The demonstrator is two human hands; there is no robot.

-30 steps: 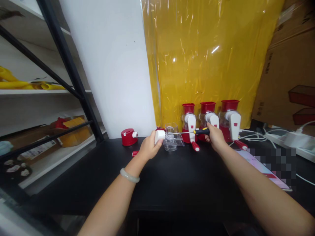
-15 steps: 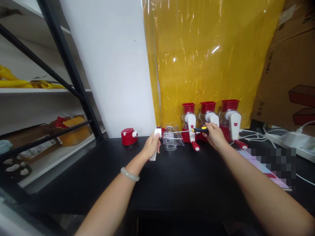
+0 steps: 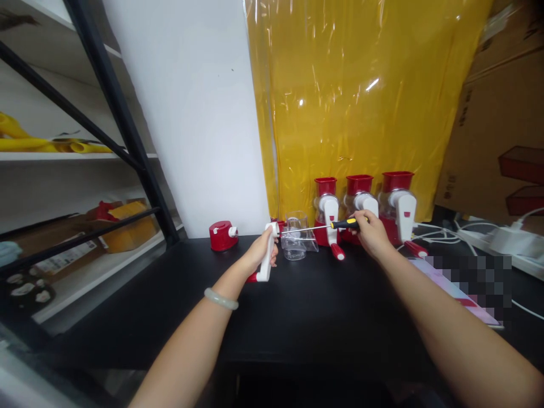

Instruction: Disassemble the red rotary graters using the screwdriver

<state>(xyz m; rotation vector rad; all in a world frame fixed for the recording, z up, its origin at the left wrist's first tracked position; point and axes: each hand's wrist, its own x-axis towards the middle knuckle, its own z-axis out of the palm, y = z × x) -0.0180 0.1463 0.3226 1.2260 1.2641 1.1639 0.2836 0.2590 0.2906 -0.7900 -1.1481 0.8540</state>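
Pointing left, black-and-yellow-handled steel screwdriver clamped in right hand; left hand grips white plastic crank, long axis crosswise.

Yellow plastic sheet, white panel, cardboard box, tablet on black table, white shelves

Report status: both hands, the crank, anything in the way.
Left hand closed on white crank. Right hand holding screwdriver, tip at crank's upper end. Clear container close to the shaft; contact unclear.
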